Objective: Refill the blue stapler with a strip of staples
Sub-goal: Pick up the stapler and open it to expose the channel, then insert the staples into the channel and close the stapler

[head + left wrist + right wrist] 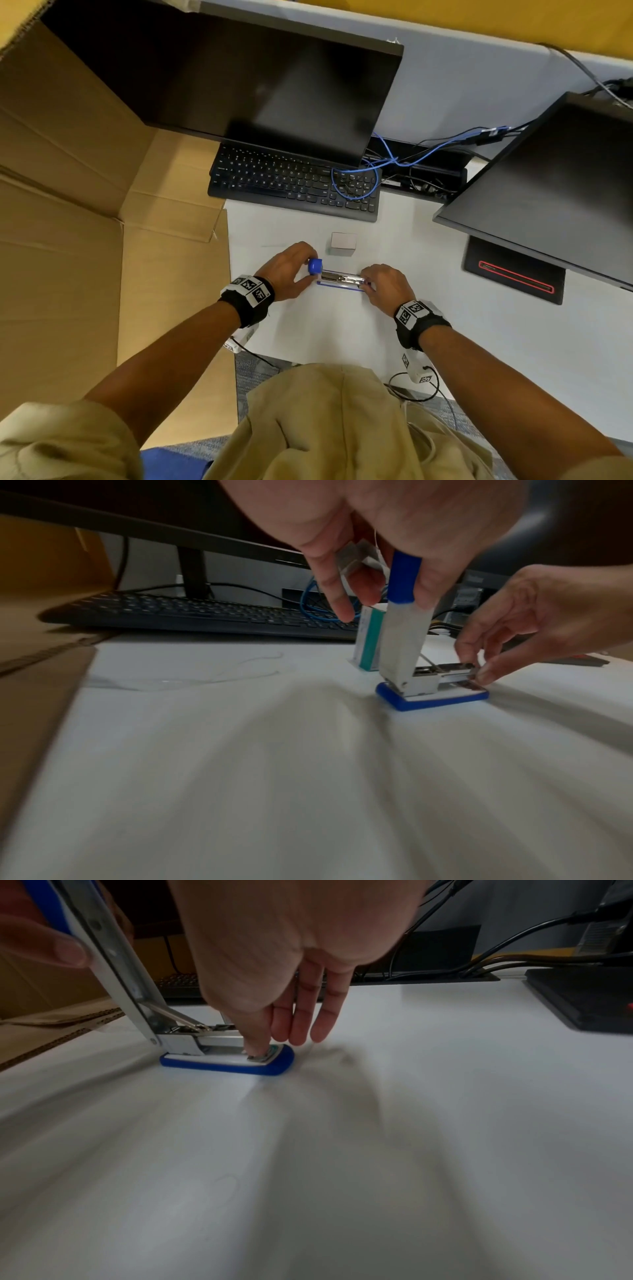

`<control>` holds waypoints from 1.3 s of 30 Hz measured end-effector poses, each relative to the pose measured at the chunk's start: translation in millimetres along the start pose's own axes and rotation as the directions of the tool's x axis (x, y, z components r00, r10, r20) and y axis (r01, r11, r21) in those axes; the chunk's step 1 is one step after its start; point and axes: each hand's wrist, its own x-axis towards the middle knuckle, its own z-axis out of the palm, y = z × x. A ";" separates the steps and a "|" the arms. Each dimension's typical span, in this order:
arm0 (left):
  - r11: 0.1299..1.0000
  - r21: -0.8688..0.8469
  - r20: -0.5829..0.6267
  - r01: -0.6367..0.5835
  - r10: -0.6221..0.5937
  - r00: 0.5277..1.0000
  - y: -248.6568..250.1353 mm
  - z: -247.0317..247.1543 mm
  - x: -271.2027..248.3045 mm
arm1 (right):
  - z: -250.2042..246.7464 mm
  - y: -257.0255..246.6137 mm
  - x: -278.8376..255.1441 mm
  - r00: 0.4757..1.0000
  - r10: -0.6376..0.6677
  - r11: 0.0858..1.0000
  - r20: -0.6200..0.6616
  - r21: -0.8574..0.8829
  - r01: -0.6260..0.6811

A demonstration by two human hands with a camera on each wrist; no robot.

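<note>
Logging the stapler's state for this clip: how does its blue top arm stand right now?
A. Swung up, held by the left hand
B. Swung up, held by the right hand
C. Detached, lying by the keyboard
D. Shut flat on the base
A: the left hand pinches the stapler arm upright above the open magazine, while the right hand works at the front end.

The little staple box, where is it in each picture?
Head: staple box stands on the desk just beyond the blue stapler.
Left wrist: staple box behind the stapler's raised lid.
Right wrist: not in view.
Shared landmark: the stapler.
</note>
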 end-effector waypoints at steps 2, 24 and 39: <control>0.999 0.022 -0.006 0.032 -0.032 0.999 -7.5 -5.7 -5.1 | -0.2 -0.2 0.3 1.000 -0.006 1.000 -0.003 -0.015 0.006; 0.940 0.261 0.125 0.221 -0.260 0.957 -61.0 0.2 -17.3 | -3.6 -3.4 0.1 1.000 0.008 0.989 -0.020 -0.146 -0.011; 0.985 -0.040 -0.015 0.167 -0.167 0.986 -22.1 -6.6 3.1 | 5.2 4.2 -1.1 0.999 -0.019 0.995 -0.028 -0.102 0.016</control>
